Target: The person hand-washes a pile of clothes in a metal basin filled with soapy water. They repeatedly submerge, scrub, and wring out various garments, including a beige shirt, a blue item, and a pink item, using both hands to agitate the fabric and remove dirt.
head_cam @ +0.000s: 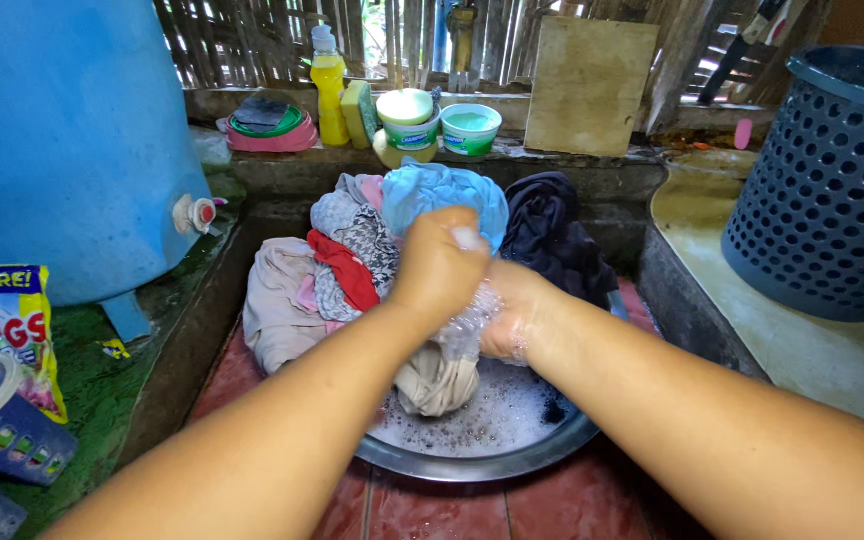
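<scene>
Down over the wash spot, the big blue water barrel [62, 140] fills the left side, its tap toward the basin. On the right, a dark slotted laundry basket [832, 190] stands on the concrete ledge [812, 350]. Between them, on the red tiled floor [512, 505], sits a round metal basin [472, 455] of soapy water, with a heap of clothes [352, 260] piled at its far side: beige, red, grey print, light blue, dark navy.

Now to the hands. Both are over the middle of the basin, locked onto one beige garment [437, 385]. The left hand [442, 265] is on top, its grip clenched on a sudsy bunch of that cloth; the right hand [507, 320] is just below and beside it, fist closed on the same bunch, foam across the knuckles. Hands touching, cloth pressed between them.

That reads as the scrubbing step, fabric rubbed on fabric. A fresh pass would, I judge, call for a new handful pulled up from the water.

The garment hangs in a twisted rope, long axis roughly upright, upper end in the fists, lower end pointing down toward the camera side and resting in the suds.

Smaller bits: a detergent packet [17, 330] at left, a yellow bottle [329, 95], a sponge [359, 112] and two tubs [442, 125] on the back shelf.
</scene>
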